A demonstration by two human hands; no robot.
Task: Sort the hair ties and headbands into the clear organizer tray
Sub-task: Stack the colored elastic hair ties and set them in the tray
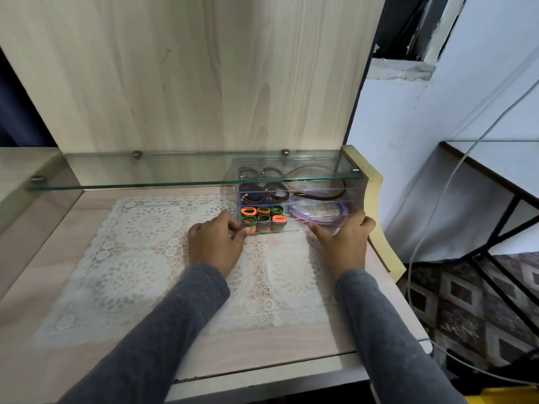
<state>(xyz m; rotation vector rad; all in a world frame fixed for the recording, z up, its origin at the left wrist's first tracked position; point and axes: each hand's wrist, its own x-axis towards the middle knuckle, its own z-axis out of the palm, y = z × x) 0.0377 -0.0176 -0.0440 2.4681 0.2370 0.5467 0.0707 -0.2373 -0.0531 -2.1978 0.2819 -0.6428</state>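
Note:
A clear organizer tray point(294, 231) stands on the desk's far right, partly under a glass shelf. Its front left compartment holds several bright orange, green and yellow hair ties point(263, 218). Dark hair ties point(264, 191) fill the back left. A purple headband point(318, 217) lies in the front right compartment, a black headband point(323, 195) behind it. My left hand point(215, 246) grips the tray's front left corner. My right hand point(344, 239) holds the front right corner, fingers curled round its side.
A glass shelf point(151, 182) on metal pegs overhangs the tray's back half. A white lace mat point(140, 258) covers the wooden desk. A cream side panel point(376, 211) bounds the desk on the right. A white cable point(431, 214) hangs beyond it.

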